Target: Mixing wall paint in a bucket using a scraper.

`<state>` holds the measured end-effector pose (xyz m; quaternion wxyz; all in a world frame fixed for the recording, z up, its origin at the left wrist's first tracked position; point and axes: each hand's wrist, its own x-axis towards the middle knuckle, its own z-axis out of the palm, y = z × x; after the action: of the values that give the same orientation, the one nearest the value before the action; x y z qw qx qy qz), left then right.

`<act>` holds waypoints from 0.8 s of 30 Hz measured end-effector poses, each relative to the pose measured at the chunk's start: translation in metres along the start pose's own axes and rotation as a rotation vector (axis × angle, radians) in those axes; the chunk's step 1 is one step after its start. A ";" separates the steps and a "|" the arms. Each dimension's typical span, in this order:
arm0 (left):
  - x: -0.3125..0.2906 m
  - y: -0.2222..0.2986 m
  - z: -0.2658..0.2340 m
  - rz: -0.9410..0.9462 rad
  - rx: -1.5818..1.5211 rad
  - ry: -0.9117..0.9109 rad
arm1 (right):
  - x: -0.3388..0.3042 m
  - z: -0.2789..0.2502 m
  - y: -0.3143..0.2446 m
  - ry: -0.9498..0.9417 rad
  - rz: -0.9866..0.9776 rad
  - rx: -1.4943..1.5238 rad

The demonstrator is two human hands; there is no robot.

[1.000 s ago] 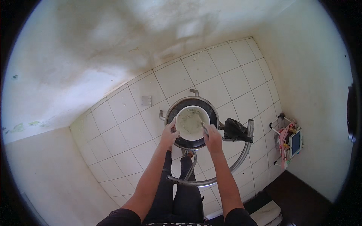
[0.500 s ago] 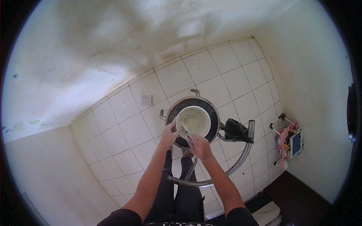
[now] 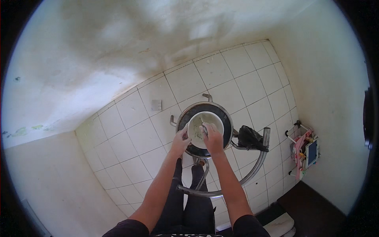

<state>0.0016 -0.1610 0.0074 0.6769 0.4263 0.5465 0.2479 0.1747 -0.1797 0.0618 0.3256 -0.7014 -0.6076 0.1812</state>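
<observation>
A white bucket (image 3: 190, 117) stands on the round black seat of a metal-framed stool (image 3: 226, 118). Inside it lies a pale, lumpy paste (image 3: 197, 134). My left hand (image 3: 181, 141) grips the bucket's left rim, its fingers smudged white. Reaching over the bucket's right side, my right hand (image 3: 214, 139) is closed round a slim dark-grey tool (image 3: 205, 130) that points into the bucket. My palm and fingers hide most of this tool, so its kind does not show.
The stool's curved metal tube (image 3: 252, 170) sweeps round on the right, with a black plastic bag (image 3: 249, 137) on it. A small pale grey plate (image 3: 156, 105) lies on the tiled floor. A pink-and-white folded frame (image 3: 306, 152) leans by the right wall. A dark brown surface (image 3: 312, 205) fills the lower right.
My right hand has moved from the bucket's near edge up and over its inside, with the tool now reaching into the paste. My left hand stays at the left rim.
</observation>
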 end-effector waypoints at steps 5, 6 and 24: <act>0.005 -0.002 -0.010 0.084 0.144 -0.034 | -0.035 -0.004 -0.020 -0.176 -0.040 0.064; 0.002 0.001 -0.007 0.084 0.140 -0.036 | -0.043 -0.009 -0.019 -0.163 -0.026 0.062; -0.004 0.018 -0.003 -0.041 0.012 -0.067 | -0.023 0.006 -0.025 0.137 0.273 0.186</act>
<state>-0.0002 -0.1541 0.0247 0.6971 0.4272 0.5336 0.2162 0.1483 -0.1991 0.0711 0.4022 -0.7548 -0.4638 0.2310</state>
